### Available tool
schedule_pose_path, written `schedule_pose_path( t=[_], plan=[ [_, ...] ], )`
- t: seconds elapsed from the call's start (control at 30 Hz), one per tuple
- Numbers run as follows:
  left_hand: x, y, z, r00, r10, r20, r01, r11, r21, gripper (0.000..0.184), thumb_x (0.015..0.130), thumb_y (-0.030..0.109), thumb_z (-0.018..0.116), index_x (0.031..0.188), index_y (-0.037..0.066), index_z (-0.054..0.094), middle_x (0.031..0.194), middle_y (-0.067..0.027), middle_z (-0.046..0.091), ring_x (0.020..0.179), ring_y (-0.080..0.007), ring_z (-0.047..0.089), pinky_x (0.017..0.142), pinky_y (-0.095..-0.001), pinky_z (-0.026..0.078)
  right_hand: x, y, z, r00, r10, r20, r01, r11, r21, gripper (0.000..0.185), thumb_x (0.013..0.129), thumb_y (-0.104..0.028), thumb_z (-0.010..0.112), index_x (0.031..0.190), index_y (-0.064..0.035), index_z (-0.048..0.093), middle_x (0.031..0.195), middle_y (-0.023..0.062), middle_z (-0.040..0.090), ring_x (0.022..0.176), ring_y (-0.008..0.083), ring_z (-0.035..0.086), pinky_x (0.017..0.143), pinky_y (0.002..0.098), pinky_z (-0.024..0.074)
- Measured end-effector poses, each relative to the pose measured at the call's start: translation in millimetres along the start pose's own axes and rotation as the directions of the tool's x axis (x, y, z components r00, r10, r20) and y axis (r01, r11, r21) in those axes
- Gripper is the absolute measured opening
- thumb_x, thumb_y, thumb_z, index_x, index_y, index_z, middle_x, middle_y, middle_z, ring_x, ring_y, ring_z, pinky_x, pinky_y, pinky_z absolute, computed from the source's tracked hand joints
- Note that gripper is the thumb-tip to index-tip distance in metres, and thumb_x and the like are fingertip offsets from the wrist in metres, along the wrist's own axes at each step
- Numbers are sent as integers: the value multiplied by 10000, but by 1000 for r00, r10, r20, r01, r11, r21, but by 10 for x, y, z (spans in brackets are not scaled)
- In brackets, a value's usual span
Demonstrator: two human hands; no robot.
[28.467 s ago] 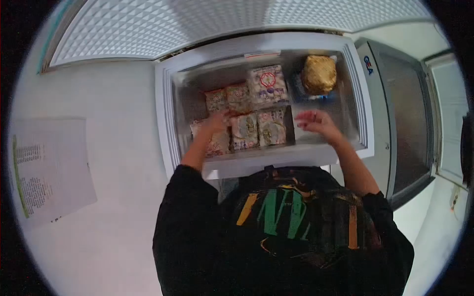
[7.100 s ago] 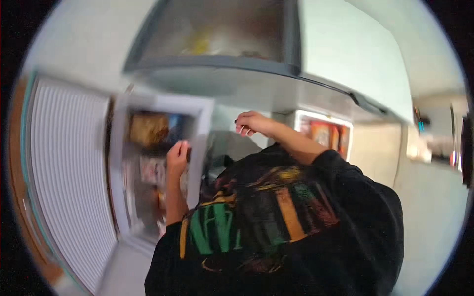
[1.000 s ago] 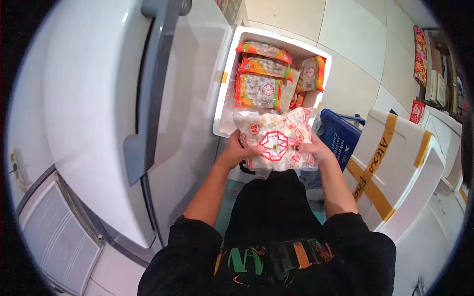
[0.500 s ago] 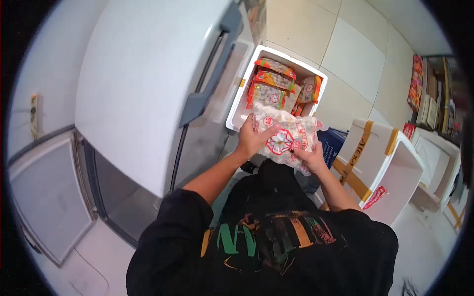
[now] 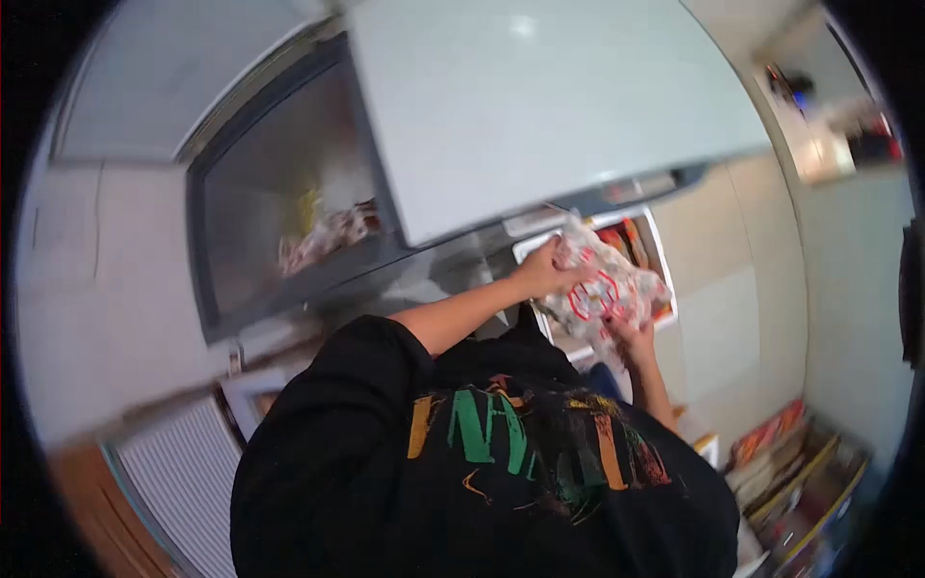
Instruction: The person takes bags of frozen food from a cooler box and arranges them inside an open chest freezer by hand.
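A clear plastic bag of pale food with red print (image 5: pixel 599 295) is held between both hands in front of the body. My left hand (image 5: pixel 551 272) grips its upper left side, fingers over the front. At the bag's lower edge, my right hand (image 5: pixel 633 339) is closed on it. Behind and below the bag is a white foam box (image 5: pixel 663 252) with orange packets (image 5: pixel 629 241) inside, partly hidden by the bag.
A large white lid or door (image 5: pixel 559 96) fills the top. Left of it, an open grey-framed compartment (image 5: pixel 289 193) holds bags. A ribbed white panel (image 5: pixel 181 482) stands at lower left, and a shelf of goods (image 5: pixel 805 482) at lower right.
The view has swung left, so the open compartment now shows at upper left and the foam box sits farther right. Both hands still hold the bag, now tilted more and over the box.
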State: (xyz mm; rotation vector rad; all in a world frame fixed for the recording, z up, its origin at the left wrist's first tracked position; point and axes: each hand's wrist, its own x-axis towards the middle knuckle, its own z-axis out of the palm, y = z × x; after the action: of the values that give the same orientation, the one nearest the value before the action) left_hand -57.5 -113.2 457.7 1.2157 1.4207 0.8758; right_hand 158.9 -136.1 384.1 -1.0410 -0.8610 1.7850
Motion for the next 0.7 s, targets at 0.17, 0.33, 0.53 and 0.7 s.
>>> schedule_pose_path(
  t=[0.17, 0.33, 0.53, 0.7],
  plan=[
    [-811, -132, -558, 990, -54, 127, 104, 901, -422, 584, 699, 244, 674, 1148, 23, 373, 1051, -76, 484, 958, -134, 470, 839, -275, 376, -122, -81, 350, 971, 89, 223, -114, 988, 102, 498, 675, 62, 573, 1120, 27, 351, 1031, 167, 494, 922, 255, 526, 775, 378, 459],
    [-2087, -753, -595, 962, 106, -250, -271, 456, -848, 546, 747, 144, 601, 1198, 81, 299, 1130, -61, 442, 1043, -177, 451, 861, -335, 384, -410, -229, 1273, 799, 267, 539, -234, 963, -131, 547, 706, -29, 599, 1178, 3, 323, 1076, 134, 485, 931, 227, 521, 768, 370, 457],
    [-1062, -374, 1255, 927, -47, -372, -372, 13, -928, 528, 747, 125, 606, 1176, 81, 302, 1139, -80, 437, 1028, -195, 467, 849, -355, 404, -218, -707, -87, 900, 402, 170, -377, 912, -164, 481, 698, -57, 617, 1116, -26, 380, 984, 114, 511, 774, 202, 556, 640, 357, 500],
    [-1945, -1079, 144, 493, -491, -718, -774, 129, -620, 458, 804, 186, 538, 1190, 166, 292, 1152, -49, 420, 1064, -205, 433, 820, -376, 426, -385, 821, 1737, 803, 381, 459, -227, 906, -357, 297, 712, -22, 584, 990, -2, 482, 881, 67, 552, 762, 147, 548, 631, 272, 469]
  ],
)
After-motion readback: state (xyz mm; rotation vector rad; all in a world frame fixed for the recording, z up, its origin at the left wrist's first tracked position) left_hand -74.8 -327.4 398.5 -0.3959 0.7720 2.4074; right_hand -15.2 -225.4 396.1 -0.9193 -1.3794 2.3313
